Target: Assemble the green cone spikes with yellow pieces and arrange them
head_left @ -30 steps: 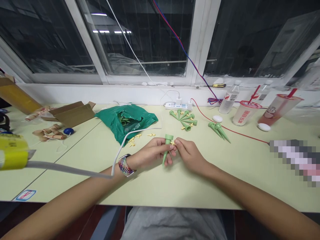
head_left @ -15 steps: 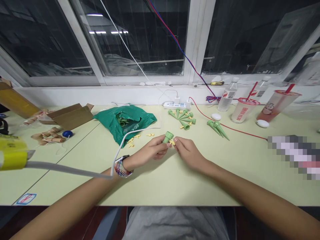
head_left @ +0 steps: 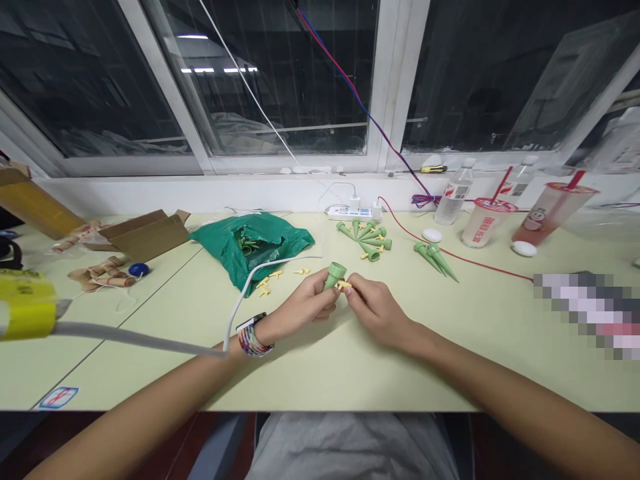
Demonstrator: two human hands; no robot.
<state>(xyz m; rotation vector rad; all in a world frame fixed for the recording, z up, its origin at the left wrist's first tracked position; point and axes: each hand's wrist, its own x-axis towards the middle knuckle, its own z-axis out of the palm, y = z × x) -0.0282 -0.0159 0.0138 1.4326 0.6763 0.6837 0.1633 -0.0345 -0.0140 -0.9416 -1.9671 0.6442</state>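
Observation:
My left hand is closed around a green plastic watering spike, its wide round mouth tilted up. Between the thumb and finger of my right hand is a small yellow valve, touching the side of the spike just below its mouth. Beyond my hands lies a fan of green spikes fitted with yellow valves. Two plain green spikes rest to the right. Several loose yellow valves lie left of my hands, beside an open green plastic bag with more green pieces inside.
A white cable crosses in front of my left forearm. At the back stand a power strip, a water bottle and drink cups. A cardboard box and wooden pieces are on the left.
My right hand has turned slightly, and the yellow valve now points more sideways at the spike. The view has shifted a little; both hands keep their hold.

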